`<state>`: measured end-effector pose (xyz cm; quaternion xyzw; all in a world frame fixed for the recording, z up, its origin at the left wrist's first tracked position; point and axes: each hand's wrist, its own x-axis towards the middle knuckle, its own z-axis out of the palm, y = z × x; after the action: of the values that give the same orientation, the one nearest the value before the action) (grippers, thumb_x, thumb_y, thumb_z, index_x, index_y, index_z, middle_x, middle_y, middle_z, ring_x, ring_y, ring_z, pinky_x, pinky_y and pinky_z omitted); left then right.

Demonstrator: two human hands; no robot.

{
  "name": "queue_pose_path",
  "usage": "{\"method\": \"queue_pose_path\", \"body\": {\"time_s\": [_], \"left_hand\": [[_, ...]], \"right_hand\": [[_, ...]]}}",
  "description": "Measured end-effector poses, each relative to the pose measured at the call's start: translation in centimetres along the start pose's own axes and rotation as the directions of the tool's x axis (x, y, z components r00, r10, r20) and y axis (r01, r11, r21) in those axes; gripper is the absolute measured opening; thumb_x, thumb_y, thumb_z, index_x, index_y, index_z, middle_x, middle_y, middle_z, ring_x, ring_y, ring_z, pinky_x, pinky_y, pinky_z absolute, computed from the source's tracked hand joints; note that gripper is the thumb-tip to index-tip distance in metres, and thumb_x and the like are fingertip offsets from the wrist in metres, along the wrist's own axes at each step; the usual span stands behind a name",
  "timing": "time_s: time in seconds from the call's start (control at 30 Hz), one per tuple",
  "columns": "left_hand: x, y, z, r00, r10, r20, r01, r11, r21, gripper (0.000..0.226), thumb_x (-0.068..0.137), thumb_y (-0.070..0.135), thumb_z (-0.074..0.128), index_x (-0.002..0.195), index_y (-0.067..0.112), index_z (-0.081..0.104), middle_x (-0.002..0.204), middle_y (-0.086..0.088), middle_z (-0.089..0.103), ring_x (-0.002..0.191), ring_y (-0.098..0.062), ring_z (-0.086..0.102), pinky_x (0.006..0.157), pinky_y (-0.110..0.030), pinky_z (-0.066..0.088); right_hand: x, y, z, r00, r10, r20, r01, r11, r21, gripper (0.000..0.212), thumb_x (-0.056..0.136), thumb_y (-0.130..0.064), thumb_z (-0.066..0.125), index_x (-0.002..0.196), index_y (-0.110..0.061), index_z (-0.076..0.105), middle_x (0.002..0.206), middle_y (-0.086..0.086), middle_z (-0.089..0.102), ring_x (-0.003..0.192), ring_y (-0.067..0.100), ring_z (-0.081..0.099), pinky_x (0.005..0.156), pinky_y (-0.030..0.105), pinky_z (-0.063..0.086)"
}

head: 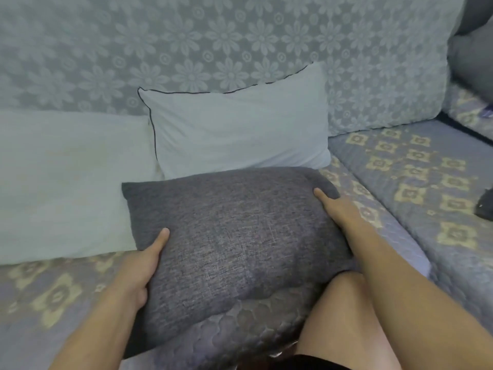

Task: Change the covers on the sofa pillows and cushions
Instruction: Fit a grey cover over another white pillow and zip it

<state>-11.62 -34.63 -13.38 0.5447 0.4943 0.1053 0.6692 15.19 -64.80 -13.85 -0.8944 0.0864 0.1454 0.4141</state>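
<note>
A dark grey woven pillow (234, 236) lies on the sofa seat in front of me, its near end over my knee. My left hand (144, 265) grips its left edge, thumb on top and fingers hidden underneath. My right hand (338, 209) holds the right edge the same way, thumb pointing up the cover. Behind it a bare white pillow with dark piping (240, 129) leans on the backrest. A second white pillow (64, 182) lies to its left.
The sofa seat (400, 169) has a blue cover with yellow motifs; the backrest (213, 36) is grey floral. My bare knee (346, 316) is at the lower middle. A dark object (485, 204) sits at the right edge, and grey cushions (472, 57) are stacked at the far right corner.
</note>
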Motion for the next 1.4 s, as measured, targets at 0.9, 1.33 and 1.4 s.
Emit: {"method": "queue_pose_path", "body": {"time_s": [0.9, 1.33, 1.4], "left_hand": [[9.4, 11.0, 19.7, 0.694, 0.72, -0.016, -0.587, 0.579, 0.566, 0.065, 0.09, 0.021, 0.07, 0.148, 0.007, 0.042, 0.144, -0.027, 0.043, 0.135, -0.041, 0.037, 0.11, -0.049, 0.032], [17.8, 15.5, 13.0, 0.919, 0.394, 0.007, -0.39, 0.905, 0.169, 0.096, 0.072, 0.065, 0.079, 0.145, 0.008, 0.051, 0.144, -0.01, 0.056, 0.127, -0.032, 0.056, 0.11, -0.044, 0.044], [14.7, 16.9, 13.3, 0.849, 0.528, -0.001, -0.511, 0.822, 0.251, 0.059, 0.087, 0.053, 0.072, 0.121, 0.006, 0.067, 0.116, -0.013, 0.069, 0.112, -0.034, 0.065, 0.09, -0.037, 0.051]], "right_hand": [[10.5, -4.7, -1.0, 0.941, -0.287, 0.18, 0.289, 0.957, 0.02, 0.066, 0.103, -0.034, 0.051, 0.159, -0.019, 0.02, 0.162, -0.001, 0.025, 0.147, 0.024, 0.029, 0.11, 0.035, 0.033], [10.9, -9.1, 4.2, 0.986, -0.094, 0.14, 0.101, 0.994, -0.039, 0.075, 0.096, -0.028, 0.055, 0.157, -0.018, 0.013, 0.144, 0.016, 0.039, 0.105, 0.032, 0.055, 0.075, 0.038, 0.054], [9.1, -10.1, 3.6, 0.984, -0.176, -0.025, 0.175, 0.984, -0.039, 0.069, 0.098, -0.028, 0.053, 0.157, -0.017, 0.019, 0.156, 0.013, 0.023, 0.12, 0.034, 0.049, 0.087, 0.04, 0.05]]}}
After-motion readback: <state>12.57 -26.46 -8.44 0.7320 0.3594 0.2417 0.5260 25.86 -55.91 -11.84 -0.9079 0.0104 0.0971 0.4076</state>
